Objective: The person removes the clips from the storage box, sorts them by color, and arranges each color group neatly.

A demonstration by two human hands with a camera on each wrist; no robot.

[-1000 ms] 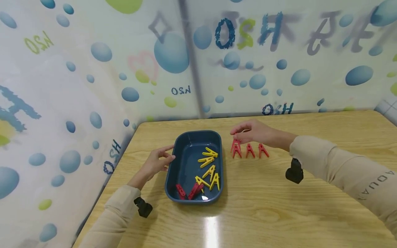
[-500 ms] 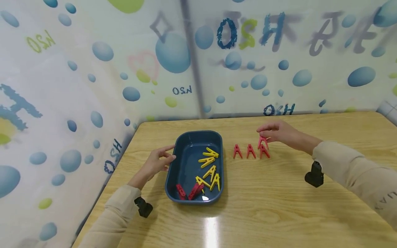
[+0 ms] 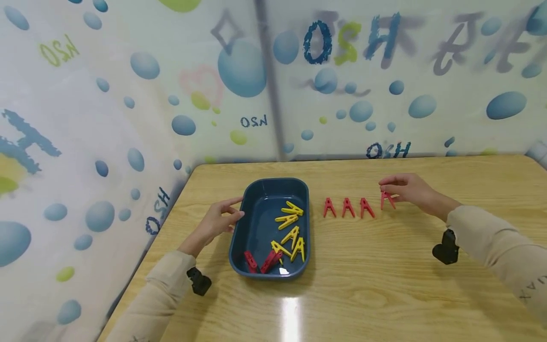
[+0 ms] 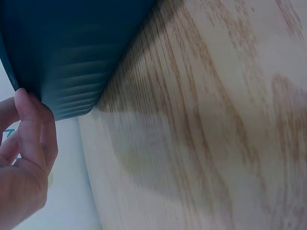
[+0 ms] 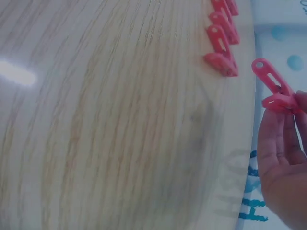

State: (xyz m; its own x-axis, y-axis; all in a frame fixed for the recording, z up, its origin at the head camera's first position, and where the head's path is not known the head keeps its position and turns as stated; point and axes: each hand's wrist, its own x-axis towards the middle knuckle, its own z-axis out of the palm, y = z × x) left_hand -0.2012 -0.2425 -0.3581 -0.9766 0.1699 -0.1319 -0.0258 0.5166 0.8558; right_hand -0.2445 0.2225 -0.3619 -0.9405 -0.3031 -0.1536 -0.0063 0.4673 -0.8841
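Observation:
In the head view, my right hand (image 3: 409, 190) pinches a red clothespin (image 3: 386, 198) at its top end, legs pointing down, at the right end of a row. The right wrist view shows this clothespin (image 5: 276, 88) between thumb and fingers. Beside it, 3 red clothespins (image 3: 348, 208) stand in line on the table. My left hand (image 3: 215, 221) holds the left rim of a dark blue plastic tray (image 3: 234, 232); its thumb and curled fingers (image 4: 29, 124) meet the rim in the left wrist view. Several yellow clothespins (image 3: 291, 233) and some dark red clothespins (image 3: 271, 262) lie inside.
The wood-grain table (image 3: 363, 275) meets a patterned wall covering (image 3: 325, 114) at the back and left. Bright glare (image 3: 291, 316) shows near the front. A black wrist camera (image 3: 446, 247) hangs under the right sleeve.
My right hand has carried the red clothespin rightward, from above the row's left end, past the third standing clothespin, and lower at its right end. My left hand stays at the tray.

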